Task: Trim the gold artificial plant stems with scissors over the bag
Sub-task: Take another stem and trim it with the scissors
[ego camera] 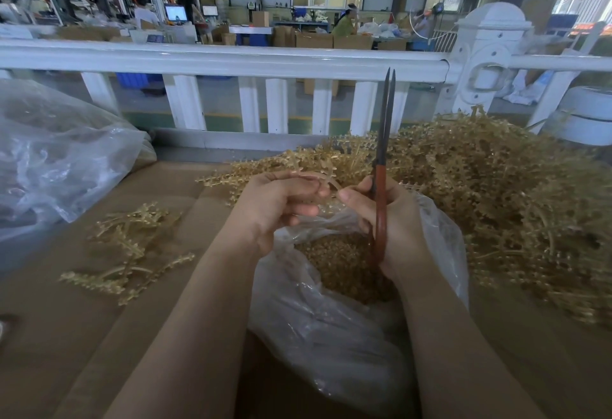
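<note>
Head view shows the left hand (278, 201) pinching a gold stem (326, 181) over the open bag (331, 319) while the right hand (390, 220) grips the scissors (381, 193), blades nearly closed and pointing up; risk: both thumbs nearly touch, so a hurried cut may nick fingers or scatter offcuts outside the bag.

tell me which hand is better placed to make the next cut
Right. The right hand already grips the scissors, blades pointing up and nearly closed, while the left hand pinches a stem above the open bag.
</note>
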`<state>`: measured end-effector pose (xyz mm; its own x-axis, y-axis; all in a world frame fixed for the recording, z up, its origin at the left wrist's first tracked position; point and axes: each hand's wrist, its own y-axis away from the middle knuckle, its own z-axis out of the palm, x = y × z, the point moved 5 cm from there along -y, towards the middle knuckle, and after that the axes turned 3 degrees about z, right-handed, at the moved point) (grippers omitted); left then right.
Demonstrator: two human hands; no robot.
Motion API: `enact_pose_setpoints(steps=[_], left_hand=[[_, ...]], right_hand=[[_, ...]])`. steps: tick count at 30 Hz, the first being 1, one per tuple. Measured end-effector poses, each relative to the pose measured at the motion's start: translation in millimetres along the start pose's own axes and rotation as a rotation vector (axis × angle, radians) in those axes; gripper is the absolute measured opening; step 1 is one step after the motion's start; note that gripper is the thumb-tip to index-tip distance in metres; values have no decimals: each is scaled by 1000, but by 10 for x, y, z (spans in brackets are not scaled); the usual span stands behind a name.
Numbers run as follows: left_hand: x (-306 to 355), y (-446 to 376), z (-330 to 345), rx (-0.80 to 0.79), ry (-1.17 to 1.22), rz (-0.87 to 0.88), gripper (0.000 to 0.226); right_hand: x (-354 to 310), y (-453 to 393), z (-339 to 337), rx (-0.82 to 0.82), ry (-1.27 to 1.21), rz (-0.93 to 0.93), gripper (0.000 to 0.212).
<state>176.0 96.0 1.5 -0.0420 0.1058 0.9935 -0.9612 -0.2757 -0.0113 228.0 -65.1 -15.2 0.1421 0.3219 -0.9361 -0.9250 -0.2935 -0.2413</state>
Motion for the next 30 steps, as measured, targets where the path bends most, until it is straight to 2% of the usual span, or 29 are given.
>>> enact_pose_setpoints(steps=[6, 9, 16, 20, 30], left_hand=[[-8, 25, 18, -107, -2, -66, 19], [-13, 24, -11, -108, -9, -64, 24], [15, 46, 44, -232, 1, -17, 30], [14, 42, 54, -213, 34, -26, 15], [86, 28, 39, -126, -7, 142, 16]], right_hand=[[53, -16, -40, 20, -37, 44, 26], [25, 0, -25, -9, -85, 61, 34], [5, 5, -28, -53, -107, 50, 30], [23, -1, -18, -78, -77, 60, 33], [-24, 18, 25, -99, -117, 39, 37]])
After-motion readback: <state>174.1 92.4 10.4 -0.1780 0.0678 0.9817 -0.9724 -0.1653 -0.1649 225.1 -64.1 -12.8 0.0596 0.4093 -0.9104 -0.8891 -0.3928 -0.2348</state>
